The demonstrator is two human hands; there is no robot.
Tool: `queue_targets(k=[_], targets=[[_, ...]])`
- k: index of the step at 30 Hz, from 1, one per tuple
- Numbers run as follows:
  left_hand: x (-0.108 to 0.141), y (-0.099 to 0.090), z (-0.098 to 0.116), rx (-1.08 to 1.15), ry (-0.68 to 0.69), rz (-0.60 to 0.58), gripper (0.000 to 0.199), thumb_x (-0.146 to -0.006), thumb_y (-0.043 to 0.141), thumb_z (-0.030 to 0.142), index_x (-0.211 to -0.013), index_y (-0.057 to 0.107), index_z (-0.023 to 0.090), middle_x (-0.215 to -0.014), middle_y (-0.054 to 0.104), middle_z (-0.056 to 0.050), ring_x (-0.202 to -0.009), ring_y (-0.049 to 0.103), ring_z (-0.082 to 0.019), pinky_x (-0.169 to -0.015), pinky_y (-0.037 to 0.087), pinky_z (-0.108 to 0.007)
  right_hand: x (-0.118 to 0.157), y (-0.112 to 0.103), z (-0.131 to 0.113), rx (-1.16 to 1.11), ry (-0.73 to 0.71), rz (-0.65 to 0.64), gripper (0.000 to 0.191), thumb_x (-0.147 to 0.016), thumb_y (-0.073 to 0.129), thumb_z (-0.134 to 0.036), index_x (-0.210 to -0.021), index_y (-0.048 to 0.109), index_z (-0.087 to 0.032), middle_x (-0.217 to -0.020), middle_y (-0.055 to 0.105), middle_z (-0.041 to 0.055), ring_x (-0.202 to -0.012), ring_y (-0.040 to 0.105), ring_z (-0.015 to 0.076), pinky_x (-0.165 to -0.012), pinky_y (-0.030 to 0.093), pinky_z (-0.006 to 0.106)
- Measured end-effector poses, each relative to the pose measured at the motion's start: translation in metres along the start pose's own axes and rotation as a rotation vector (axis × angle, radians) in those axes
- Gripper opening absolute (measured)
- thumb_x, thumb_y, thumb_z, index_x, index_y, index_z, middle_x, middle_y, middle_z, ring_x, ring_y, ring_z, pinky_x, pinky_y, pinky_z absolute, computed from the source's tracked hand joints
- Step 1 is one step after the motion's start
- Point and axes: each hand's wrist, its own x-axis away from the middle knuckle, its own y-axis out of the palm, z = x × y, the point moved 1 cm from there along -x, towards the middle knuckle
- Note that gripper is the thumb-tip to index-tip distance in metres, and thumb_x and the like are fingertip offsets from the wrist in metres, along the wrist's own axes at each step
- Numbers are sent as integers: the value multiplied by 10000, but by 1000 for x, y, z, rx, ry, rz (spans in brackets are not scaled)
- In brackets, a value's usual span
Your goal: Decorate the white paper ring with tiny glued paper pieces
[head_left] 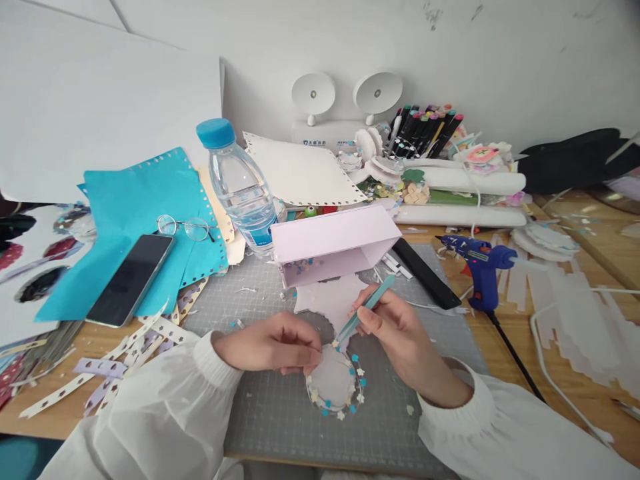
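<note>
My right hand point(393, 327) is closed round teal tweezers point(367, 308), whose tips point down at the upper rim of a round white paper piece point(331, 380). A small pale flower shape sits at the tips. Wire or thread with blue and cream paper flowers rings the piece's right and lower edge. At the upper left of that rim, my left hand point(283, 343) pinches the edge between thumb and fingers. Behind the hands lie a ragged-edged white paper scrap point(325, 299) and an open pale lilac box point(335, 237) with small bits inside.
A grey cutting mat point(270, 427) lies beneath the work. Left are a water bottle point(243, 187), phone point(131, 280), glasses point(185, 228) and punched paper strips point(105, 373). Right are a black bar point(425, 273) and a blue glue gun point(477, 263) with its cable. Markers point(425, 130) stand behind.
</note>
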Motion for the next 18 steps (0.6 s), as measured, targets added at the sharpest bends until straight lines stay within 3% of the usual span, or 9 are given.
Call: queue_targets(k=[18], targets=[[-1, -1, -3, 10, 56, 15, 322, -905, 546, 339, -671, 555, 117, -517, 424, 37, -452, 347, -61, -413, 246, -186, 0, 4, -7, 180, -43, 30, 178, -849, 617, -388, -845, 575, -215, -751, 559, 3, -612, 469, 109, -558, 390, 254]])
